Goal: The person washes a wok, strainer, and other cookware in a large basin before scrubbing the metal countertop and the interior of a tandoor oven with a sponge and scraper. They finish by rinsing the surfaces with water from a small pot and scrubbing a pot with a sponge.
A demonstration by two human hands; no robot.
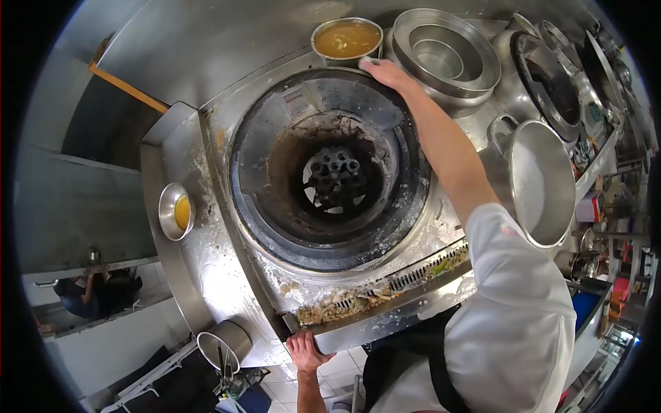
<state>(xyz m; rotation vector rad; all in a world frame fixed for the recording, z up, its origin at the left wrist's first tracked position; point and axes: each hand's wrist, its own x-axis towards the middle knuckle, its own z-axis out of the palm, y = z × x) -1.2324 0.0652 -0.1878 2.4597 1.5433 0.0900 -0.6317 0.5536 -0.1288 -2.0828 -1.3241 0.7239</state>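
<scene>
My right hand [387,73] reaches across the stove to its back edge. Its fingers are closed on something whitish [365,64] that I cannot make out, right beside a round metal pot [380,49] of yellowish-brown liquid [348,40]. At the front, my left hand [308,351] grips the stove edge [344,339], fingers over the top and thumb lower down. Between the hands lies a round wok burner [275,246] with a dark, pitted metal core [334,172] deep inside. No flame shows in it.
Stacked metal basins [475,82] stand at the back, near a large two-handled pot [544,186] on the right. A small bowl with yellow liquid [172,210] sits on the left ledge. Food scraps [351,306] line the front drain. A metal container [227,344] stands front left.
</scene>
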